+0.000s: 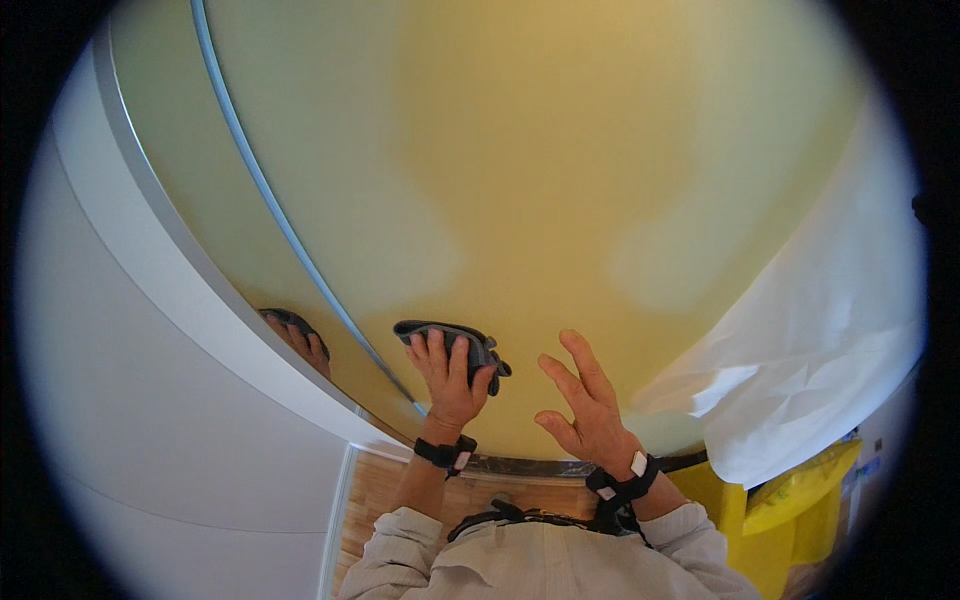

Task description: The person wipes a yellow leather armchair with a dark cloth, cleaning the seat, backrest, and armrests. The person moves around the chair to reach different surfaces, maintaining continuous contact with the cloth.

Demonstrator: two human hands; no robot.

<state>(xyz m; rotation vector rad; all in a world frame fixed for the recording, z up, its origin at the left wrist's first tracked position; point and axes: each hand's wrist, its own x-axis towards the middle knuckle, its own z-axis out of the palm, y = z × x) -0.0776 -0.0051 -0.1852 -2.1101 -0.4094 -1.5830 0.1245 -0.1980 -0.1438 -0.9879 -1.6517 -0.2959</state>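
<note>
My left hand (448, 382) rests over a folded dark grey cloth (450, 335), pressing it to a broad, pale yellow surface (540, 230). Its fingers lie over the cloth's near side, and the thumb is at the bunched right end. To the right, my right hand (590, 405) holds nothing. The fingers of that hand are spread, and it cannot be told whether they touch the yellow surface. Both wrists wear dark bands.
A light blue strip (255, 175) runs along the yellow surface on the left. Past it, a reflection (298, 340) repeats the hand and cloth. A white wall (180, 370) curves at left. White sheeting (790, 330) hangs at right above a yellow container (795, 520). Wooden floor (380, 490) shows below.
</note>
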